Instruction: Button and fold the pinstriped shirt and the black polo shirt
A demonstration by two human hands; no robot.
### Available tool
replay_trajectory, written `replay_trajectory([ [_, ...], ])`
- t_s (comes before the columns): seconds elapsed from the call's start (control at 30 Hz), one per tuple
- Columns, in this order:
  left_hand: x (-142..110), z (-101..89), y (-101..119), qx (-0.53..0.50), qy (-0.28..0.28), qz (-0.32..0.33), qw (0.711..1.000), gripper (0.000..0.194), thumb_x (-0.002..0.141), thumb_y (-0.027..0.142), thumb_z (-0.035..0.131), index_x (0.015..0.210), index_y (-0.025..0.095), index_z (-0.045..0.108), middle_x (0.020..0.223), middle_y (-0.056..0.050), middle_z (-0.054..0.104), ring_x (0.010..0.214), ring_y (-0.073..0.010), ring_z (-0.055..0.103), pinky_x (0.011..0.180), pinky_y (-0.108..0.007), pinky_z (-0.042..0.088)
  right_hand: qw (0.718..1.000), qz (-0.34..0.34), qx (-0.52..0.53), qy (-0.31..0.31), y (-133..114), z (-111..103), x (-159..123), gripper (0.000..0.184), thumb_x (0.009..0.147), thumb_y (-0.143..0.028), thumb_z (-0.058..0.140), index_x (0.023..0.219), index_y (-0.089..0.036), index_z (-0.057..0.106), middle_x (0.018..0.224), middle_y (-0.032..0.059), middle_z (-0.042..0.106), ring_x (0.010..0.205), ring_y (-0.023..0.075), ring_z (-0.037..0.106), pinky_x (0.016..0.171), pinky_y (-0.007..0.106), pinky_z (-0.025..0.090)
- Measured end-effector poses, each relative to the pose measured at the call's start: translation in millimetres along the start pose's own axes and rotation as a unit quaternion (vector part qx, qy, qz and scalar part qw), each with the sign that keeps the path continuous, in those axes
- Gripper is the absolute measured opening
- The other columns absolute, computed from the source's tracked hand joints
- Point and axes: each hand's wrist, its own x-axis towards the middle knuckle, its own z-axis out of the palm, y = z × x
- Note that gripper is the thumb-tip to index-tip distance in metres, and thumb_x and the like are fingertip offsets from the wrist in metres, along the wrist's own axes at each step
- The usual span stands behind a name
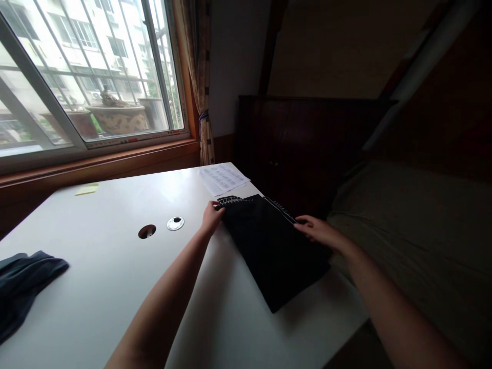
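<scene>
A black garment [274, 251] lies spread on the white table; its exact kind is hard to make out in the dim light. White stitch-like marks and lines run along its far edge and its right edge. My left hand [213, 217] pinches the far left corner, at the patterned trim. On the other side, my right hand [315, 228] has thumb and fingers closed on the trimmed right edge. The near end of the cloth tapers to a corner close to the table's front.
The white table [111, 287] has a cable hole [147, 231] with its round cover [176, 223] beside it. Printed paper [223, 178] lies at the far corner, yellow notes [87, 189] at the back left, and dark cloth [28, 287] at the left. A covered bed [415, 230] adjoins the right.
</scene>
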Motion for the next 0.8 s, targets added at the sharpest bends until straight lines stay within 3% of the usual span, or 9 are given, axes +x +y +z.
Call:
replay_trajectory([
  [0.17, -2.8, -0.7, -13.9, -0.03, -0.022, -0.039, 0.999, 0.032, 0.083, 0.04, 0.07, 0.106, 0.02, 0.063, 0.096, -0.008, 0.073, 0.083, -0.0199, 0.068, 0.073, -0.03, 0.052, 0.998, -0.061, 0.024, 0.015, -35.8, 18.9, 60.8, 0.029, 0.088, -0.038, 0.066, 0.108, -0.018, 0.072, 0.097, 0.0094, 0.075, 0.078, 0.018, 0.07, 0.064, 0.023, 0.054],
  [0.4, -3.9, -0.3, -15.3, -0.059, -0.033, -0.048, 0.997, 0.03, 0.081, 0.041, 0.074, 0.1, 0.02, 0.065, 0.089, -0.006, 0.073, 0.081, -0.0197, 0.069, 0.072, -0.029, 0.053, 0.996, -0.044, -0.036, 0.071, -81.5, 63.9, 133.9, 0.022, 0.074, -0.038, 0.08, 0.082, -0.018, 0.077, 0.09, 0.0101, 0.076, 0.089, 0.0257, 0.071, 0.078, 0.031, 0.053],
  [0.57, -4.1, -3.3, -16.4, -0.077, -0.038, -0.052, 0.995, 0.032, 0.078, 0.044, 0.076, 0.096, 0.019, 0.065, 0.086, -0.005, 0.072, 0.078, -0.0185, 0.068, 0.07, -0.028, 0.053, 0.996, -0.019, -0.007, 0.092, -81.8, 82.8, 152.7, 0.02, 0.071, -0.027, 0.081, 0.087, -0.016, 0.075, 0.089, 0.0088, 0.076, 0.088, 0.0244, 0.072, 0.076, 0.029, 0.054],
  [0.8, -3.6, 0.2, -18.0, -0.091, -0.035, -0.053, 0.994, 0.031, 0.081, 0.044, 0.073, 0.095, 0.017, 0.064, 0.087, -0.006, 0.072, 0.076, -0.0176, 0.068, 0.065, -0.027, 0.054, 0.994, -0.003, 0.036, 0.105, -73.2, 80.2, 150.0, 0.014, 0.08, -0.025, 0.071, 0.089, -0.014, 0.071, 0.083, 0.0081, 0.075, 0.075, 0.0198, 0.07, 0.066, 0.027, 0.054],
])
